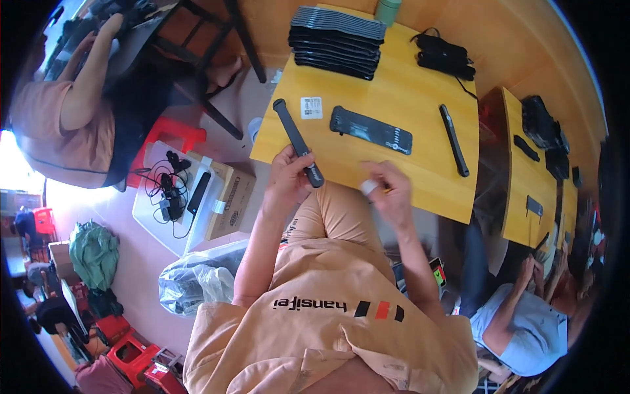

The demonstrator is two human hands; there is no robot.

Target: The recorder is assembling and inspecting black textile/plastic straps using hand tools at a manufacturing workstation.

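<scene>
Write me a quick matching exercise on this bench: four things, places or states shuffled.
Things
1. Left hand
2. White label
3. Green container
4. Right hand

Places or states
A. Cut off by the picture's top edge
B. Blurred, by the near edge of the yellow table
C. Gripping a black strip
D. Left of a flat black piece

Pairs: 1-C, 2-D, 3-A, 4-B

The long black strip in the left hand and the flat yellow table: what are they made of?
The long black strip looks like fabric or rubbery plastic, mostly matte: it shows little shine. The flat yellow table could be smooth wood or laminate: its top looks evenly coloured.
</scene>
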